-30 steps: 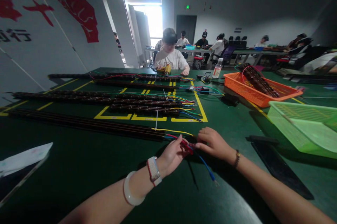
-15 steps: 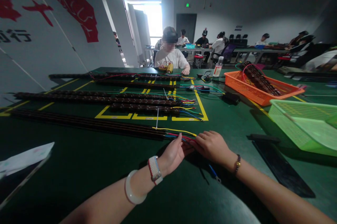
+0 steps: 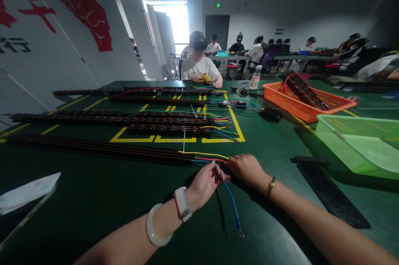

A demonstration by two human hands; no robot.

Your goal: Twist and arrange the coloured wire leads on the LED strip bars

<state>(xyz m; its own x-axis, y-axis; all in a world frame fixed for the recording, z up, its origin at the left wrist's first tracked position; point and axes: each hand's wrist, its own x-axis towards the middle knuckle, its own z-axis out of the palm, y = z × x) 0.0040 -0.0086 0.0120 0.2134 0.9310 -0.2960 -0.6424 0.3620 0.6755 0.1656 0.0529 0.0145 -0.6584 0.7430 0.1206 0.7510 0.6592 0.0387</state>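
Note:
A blue wire (image 3: 232, 198) with a metal ring-like terminal passes through the curled fingers of my left hand (image 3: 204, 184); its loose end hangs toward me. My right hand (image 3: 246, 169) is closed, knuckles up, at the end of a red wire (image 3: 213, 159). A yellow wire (image 3: 205, 154) reaches the same fingers, and whether they grip it too is hidden. All three wires come out of the right end of a long dark bar-like bundle (image 3: 102, 148) lying on the green table. A white cable tie (image 3: 183, 140) sticks up near that end.
More dark bundles (image 3: 106, 119) with coloured wires lie beyond, over yellow tape markings. At right are an orange basket (image 3: 286, 101), a green basket (image 3: 336, 140) and a flat black piece (image 3: 333, 194). A person (image 3: 199, 65) sits opposite with a yellow tool (image 3: 206, 78).
The blue wire has come into my left fingers and its end has swung left and down. My left hand has curled more, and the hands have parted slightly. The view shifted a little.

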